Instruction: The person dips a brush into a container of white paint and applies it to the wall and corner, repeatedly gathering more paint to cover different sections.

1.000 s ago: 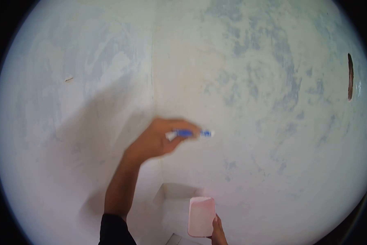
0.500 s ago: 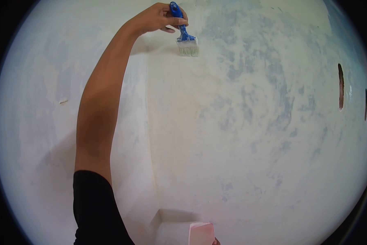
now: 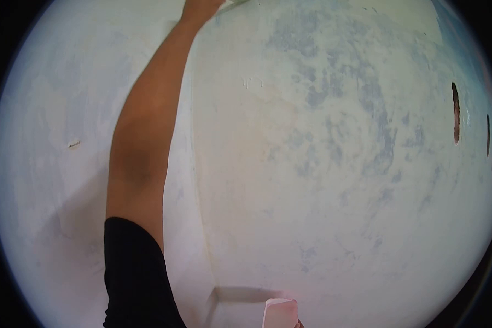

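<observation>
The left hand (image 3: 201, 6) sits at the top edge, its grip cropped, so I cannot tell. A pale pink plastic cup (image 3: 281, 314) shows at bottom centre.

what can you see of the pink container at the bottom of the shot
The pink container sits at the bottom edge of the head view, with only its upper part showing. It looks like pale pink plastic, a rounded rectangle with a lighter top edge, slightly tilted. Behind it is the whitish, blotchy wall. A sliver of the right hand shows at its lower right corner, but the grip is hidden. Its contents cannot be seen.
</observation>
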